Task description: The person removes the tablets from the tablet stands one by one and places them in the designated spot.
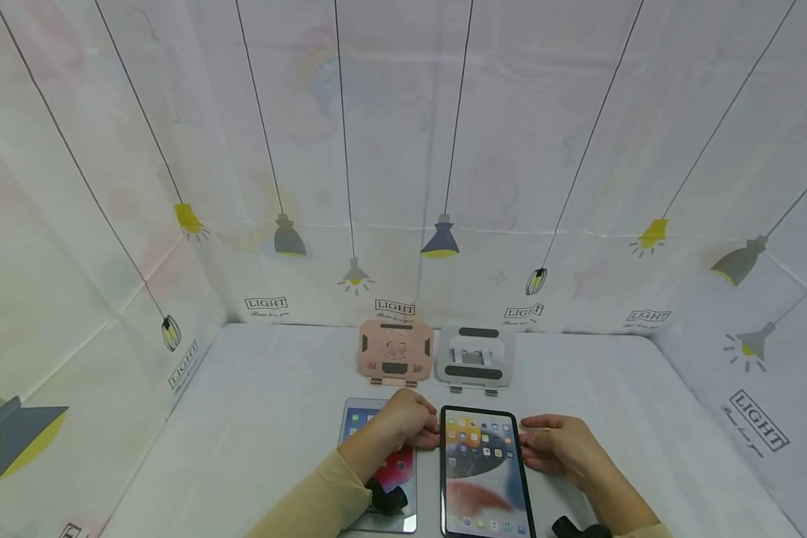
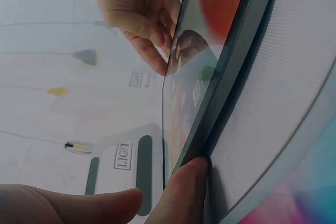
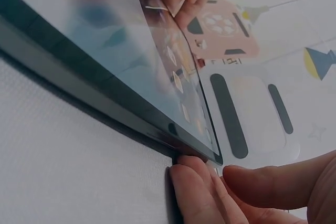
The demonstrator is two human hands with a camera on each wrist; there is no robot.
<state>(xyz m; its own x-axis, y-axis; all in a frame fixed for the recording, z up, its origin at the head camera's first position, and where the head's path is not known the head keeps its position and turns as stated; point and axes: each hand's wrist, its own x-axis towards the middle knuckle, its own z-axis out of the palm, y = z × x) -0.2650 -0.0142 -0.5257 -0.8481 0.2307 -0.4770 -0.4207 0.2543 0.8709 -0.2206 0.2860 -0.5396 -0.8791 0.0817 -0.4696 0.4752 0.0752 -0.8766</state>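
Observation:
A black-framed tablet [image 1: 484, 478] lies screen up in front of me, its home screen lit. My left hand [image 1: 409, 420] touches its upper left edge with a fingertip, and in the left wrist view the thumb [image 2: 100, 205] stands off the tablet. At the opposite edge, the fingertips [image 3: 191, 179] of my right hand [image 1: 557, 444] meet the side near the upper right corner, with the thumb [image 3: 262, 182] apart from the frame. A white-framed tablet [image 1: 409, 504], also lit, lies to the left, partly hidden under my left hand and forearm.
Behind the tablets, a pink stand [image 1: 370, 347] and a grey-white stand [image 1: 444, 359] with dark pads lie side by side on the white table [image 1: 255, 418]. A printed cloth [image 1: 390, 149] with lamp drawings surrounds the table at the back and sides.

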